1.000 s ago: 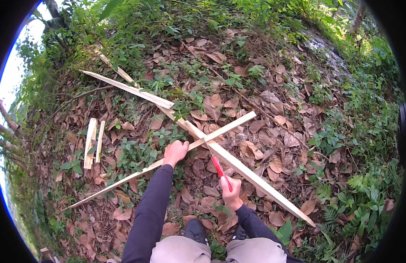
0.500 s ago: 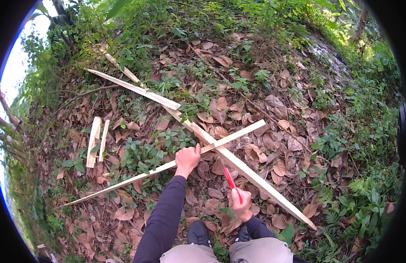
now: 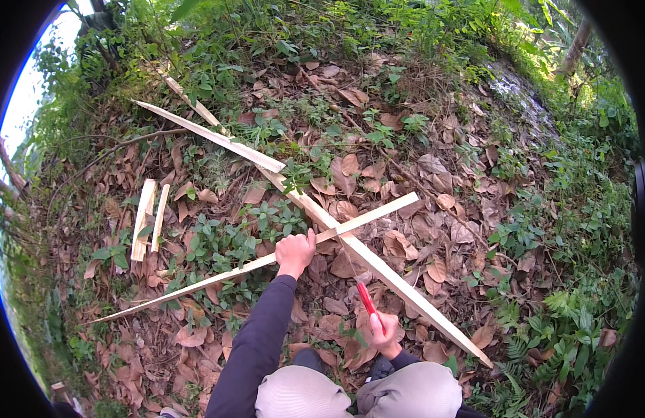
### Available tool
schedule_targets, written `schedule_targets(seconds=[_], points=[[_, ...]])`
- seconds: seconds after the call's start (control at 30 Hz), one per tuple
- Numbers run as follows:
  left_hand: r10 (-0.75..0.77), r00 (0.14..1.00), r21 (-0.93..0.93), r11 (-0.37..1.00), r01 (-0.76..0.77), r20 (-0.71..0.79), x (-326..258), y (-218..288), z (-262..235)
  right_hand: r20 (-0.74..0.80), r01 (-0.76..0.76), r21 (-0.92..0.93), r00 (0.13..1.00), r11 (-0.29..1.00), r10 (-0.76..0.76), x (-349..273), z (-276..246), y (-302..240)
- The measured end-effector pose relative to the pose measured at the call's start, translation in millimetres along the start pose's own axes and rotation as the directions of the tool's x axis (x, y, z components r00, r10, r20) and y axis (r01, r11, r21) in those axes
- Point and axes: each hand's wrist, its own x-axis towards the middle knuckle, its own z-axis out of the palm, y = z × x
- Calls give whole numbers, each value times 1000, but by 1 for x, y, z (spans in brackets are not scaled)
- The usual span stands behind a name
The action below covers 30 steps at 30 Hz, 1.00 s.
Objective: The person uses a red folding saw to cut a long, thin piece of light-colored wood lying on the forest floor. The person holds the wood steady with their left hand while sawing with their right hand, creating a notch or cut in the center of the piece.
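Slip risk at the crossing

The right hand grips a red-handled saw; the left hand closes over a stick lying across a long beam, fingertips hidden. The unclamped stick could roll, throwing the blade toward the left hand. Saw teeth are indiscernible; greenery obscures the beam's far end.

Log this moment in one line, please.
left hand: holding thin strip | right hand: holding red-handled saw | thin strip: crossing over long beam
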Motion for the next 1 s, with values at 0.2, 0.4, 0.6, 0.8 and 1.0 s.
schedule_targets(seconds=[0.2, 0.4, 0.6, 0.8, 1.0], points=[[2, 1000, -2, 1000, -2, 19, 1, 5, 4, -59, 8, -1, 998, 1000, -9, 22, 14, 12], [21, 1000, 15, 1000, -21, -10, 1, -2, 3, -72, -14, 50, 997, 999, 18, 37, 39, 11], [-15, 997, -15, 1000, 16, 73, 1, 6, -1, -23, -26, 9, 999, 1000, 26, -6, -2, 3], [12, 1000, 1, 1000, -12, 6, -1, 2, 5, -84, -36, 0, 996, 999, 36, 47, 26, 1], [2, 999, 4, 1000, -2, 42, 4, 0, 3, -15, -65, 33, 998, 997, 66, 19, 12, -4]])
